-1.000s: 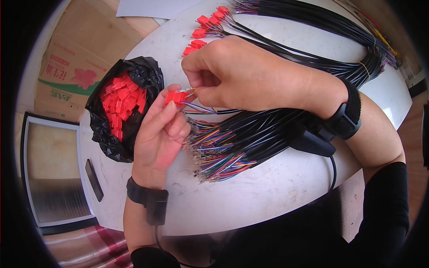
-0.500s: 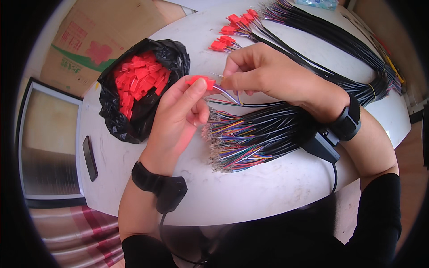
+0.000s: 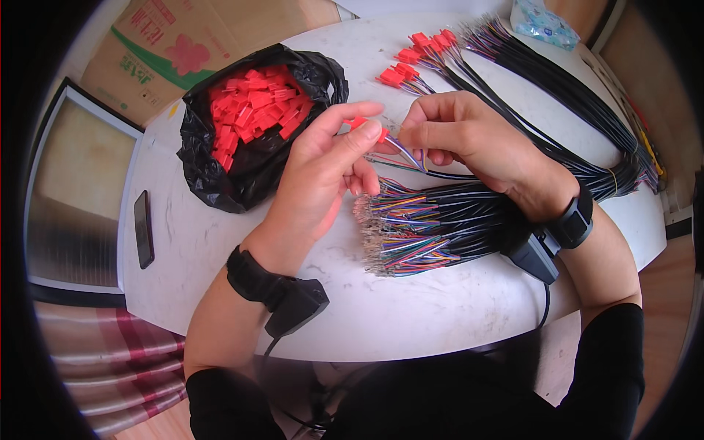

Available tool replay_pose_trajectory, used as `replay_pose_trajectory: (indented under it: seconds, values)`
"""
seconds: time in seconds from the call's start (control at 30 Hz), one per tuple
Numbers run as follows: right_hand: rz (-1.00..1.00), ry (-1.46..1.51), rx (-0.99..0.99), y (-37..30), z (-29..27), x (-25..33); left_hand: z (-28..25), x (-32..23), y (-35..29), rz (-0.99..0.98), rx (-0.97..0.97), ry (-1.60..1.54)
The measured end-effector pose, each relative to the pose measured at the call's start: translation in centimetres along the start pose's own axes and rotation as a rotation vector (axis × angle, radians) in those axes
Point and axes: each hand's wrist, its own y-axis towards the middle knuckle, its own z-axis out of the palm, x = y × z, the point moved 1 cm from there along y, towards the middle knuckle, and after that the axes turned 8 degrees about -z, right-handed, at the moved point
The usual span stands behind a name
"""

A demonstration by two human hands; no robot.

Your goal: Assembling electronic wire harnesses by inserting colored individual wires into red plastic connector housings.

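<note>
My left hand (image 3: pixel 319 169) pinches a red connector housing (image 3: pixel 383 136) between thumb and fingers; just beside it, my right hand's (image 3: pixel 480 143) thumb meets forefinger, contents unclear, near purple-and-white wires (image 3: pixel 402 150).

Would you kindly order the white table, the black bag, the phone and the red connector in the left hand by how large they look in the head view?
Largest to smallest:
1. White table
2. Black bag
3. Phone
4. Red connector in the left hand, partly hidden
</note>
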Motion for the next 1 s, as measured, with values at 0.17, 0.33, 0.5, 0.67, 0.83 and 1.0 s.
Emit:
replay_pose_trajectory:
  seconds: [0.17, 0.33, 0.5, 0.67, 0.83, 1.0]
  values:
    - [-0.016, 0.009, -0.043, -0.07, -0.04, 0.05, -0.24, 0.02, 0.21, -0.028, 0.038, -0.036]
    - [0.026, 0.045, -0.018, -0.11, -0.14, 0.21, -0.33, 0.20, 0.29, -0.051, 0.037, -0.086]
    - [0.038, 0.081, -0.052, -0.08, -0.09, 0.29, -0.38, 0.17, 0.38, -0.044, 0.066, -0.165]
    - [-0.055, 0.075, -0.065, -0.05, 0.12, 0.22, -0.28, 0.20, 0.45, -0.029, 0.075, -0.211]
    - [-0.087, 0.034, -0.043, 0.02, 0.24, 0.16, -0.71, 0.44, 0.58, -0.036, 0.106, -0.261]
    - [-0.115, 0.035, -0.065, -0.04, 0.50, 0.18, -0.85, 0.49, 0.70, -0.044, 0.168, -0.311]
